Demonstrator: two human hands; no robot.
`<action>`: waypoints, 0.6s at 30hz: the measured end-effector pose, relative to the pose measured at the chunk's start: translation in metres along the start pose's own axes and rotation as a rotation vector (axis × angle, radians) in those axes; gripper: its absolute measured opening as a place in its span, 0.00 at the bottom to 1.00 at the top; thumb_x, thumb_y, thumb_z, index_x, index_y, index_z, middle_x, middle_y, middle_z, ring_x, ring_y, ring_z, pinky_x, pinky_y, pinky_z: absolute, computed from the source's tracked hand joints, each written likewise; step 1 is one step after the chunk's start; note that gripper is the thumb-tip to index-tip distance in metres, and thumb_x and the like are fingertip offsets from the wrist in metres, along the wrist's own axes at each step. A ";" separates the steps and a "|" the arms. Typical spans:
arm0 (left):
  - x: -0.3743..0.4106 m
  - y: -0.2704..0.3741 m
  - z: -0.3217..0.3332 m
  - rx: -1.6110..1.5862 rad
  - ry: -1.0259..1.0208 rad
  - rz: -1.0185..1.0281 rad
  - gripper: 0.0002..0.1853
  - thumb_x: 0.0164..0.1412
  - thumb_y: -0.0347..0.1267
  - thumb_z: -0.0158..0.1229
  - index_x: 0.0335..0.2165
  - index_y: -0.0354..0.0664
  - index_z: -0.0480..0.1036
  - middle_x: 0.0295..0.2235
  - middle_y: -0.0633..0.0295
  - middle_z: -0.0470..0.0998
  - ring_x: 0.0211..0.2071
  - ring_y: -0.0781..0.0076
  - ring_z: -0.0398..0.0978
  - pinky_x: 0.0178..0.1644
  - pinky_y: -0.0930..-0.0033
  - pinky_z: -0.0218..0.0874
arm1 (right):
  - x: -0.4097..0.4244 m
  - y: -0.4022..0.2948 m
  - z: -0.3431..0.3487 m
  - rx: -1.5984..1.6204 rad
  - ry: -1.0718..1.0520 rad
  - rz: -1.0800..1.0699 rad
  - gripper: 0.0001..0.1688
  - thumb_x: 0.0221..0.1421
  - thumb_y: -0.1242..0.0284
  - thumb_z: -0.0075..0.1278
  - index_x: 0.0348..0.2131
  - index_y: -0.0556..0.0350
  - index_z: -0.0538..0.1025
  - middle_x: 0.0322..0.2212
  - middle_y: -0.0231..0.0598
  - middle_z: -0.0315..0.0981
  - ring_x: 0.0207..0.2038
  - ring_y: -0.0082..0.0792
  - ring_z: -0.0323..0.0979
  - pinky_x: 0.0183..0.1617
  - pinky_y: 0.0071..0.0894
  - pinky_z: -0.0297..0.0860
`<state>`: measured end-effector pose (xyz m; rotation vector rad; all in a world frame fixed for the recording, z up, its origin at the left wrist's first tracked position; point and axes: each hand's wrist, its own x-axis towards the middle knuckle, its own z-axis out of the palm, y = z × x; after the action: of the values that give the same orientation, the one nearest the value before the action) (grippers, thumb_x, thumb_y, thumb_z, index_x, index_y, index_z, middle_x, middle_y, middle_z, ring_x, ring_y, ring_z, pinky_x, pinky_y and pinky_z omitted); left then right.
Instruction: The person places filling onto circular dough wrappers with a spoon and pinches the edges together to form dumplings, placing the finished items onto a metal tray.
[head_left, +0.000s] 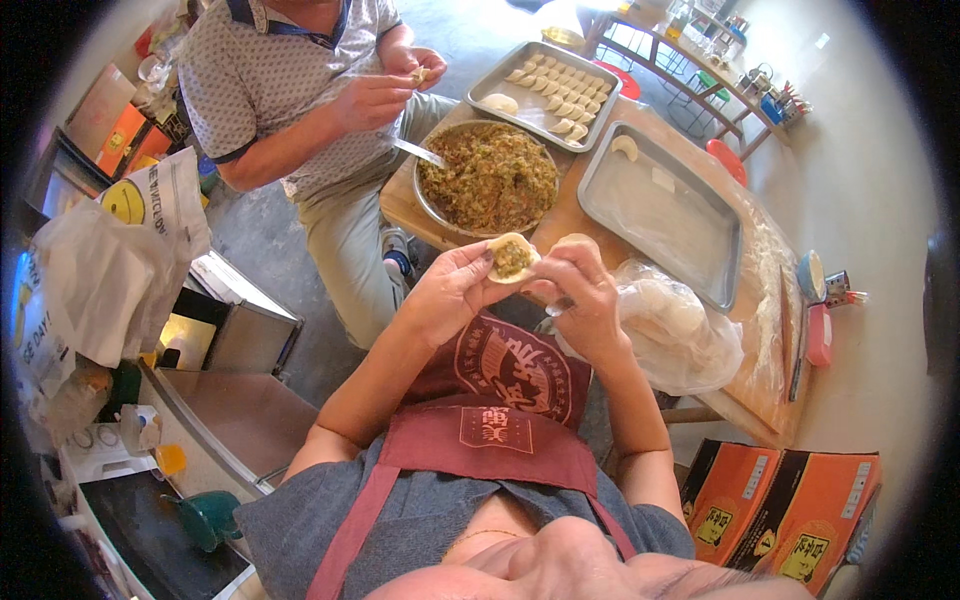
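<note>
My left hand (455, 286) holds a round dough wrapper (512, 259) with chopped filling on it, the thumb at its edge. Beside it, my right hand (581, 292) has its fingers curled around a metal utensil (559, 306), mostly hidden, and touches or nearly touches the wrapper's right side. Another pale round of dough (576, 240) shows at the top of these fingers. Just beyond my hands is a metal bowl heaped with chopped filling (487, 180), a metal utensil handle (421, 152) sticking out. One folded dumpling (624, 148) lies in the nearer metal tray (731, 262).
A co-worker's hands (394, 82) pinch a small piece of dough across the bowl. Rows of dumplings fill much of the farther tray (480, 97). Bagged dough (667, 322) sits on the wooden table (750, 382) at right. Orange cartons (802, 510) stand below; a dark-topped cabinet (232, 420) is left.
</note>
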<state>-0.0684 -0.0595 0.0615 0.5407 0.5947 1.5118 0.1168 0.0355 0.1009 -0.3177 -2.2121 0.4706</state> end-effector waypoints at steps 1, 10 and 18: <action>-0.001 0.001 0.003 0.080 -0.013 -0.012 0.22 0.72 0.30 0.44 0.59 0.27 0.61 0.55 0.49 0.70 0.56 0.59 0.71 0.62 0.59 0.64 | 0.001 0.001 0.003 -0.009 -0.052 -0.046 0.16 0.40 0.83 0.59 0.33 0.52 0.78 0.32 0.36 0.71 0.32 0.40 0.74 0.35 0.36 0.72; -0.006 0.002 0.017 0.300 -0.125 0.007 0.24 0.71 0.35 0.48 0.58 0.28 0.63 0.52 0.54 0.73 0.52 0.66 0.73 0.56 0.64 0.69 | 0.019 -0.015 0.002 0.023 -0.032 0.194 0.11 0.43 0.84 0.58 0.30 0.55 0.76 0.28 0.40 0.70 0.30 0.44 0.74 0.32 0.37 0.70; -0.013 -0.002 0.027 0.393 -0.003 0.195 0.26 0.68 0.37 0.54 0.56 0.28 0.65 0.49 0.57 0.75 0.45 0.75 0.75 0.49 0.73 0.69 | -0.003 -0.030 0.008 0.257 0.068 0.603 0.06 0.51 0.82 0.58 0.31 0.59 0.76 0.30 0.41 0.74 0.29 0.39 0.73 0.34 0.33 0.69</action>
<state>-0.0483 -0.0715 0.0805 0.9241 0.8648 1.5830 0.1105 0.0061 0.1071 -0.8519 -1.9344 1.0383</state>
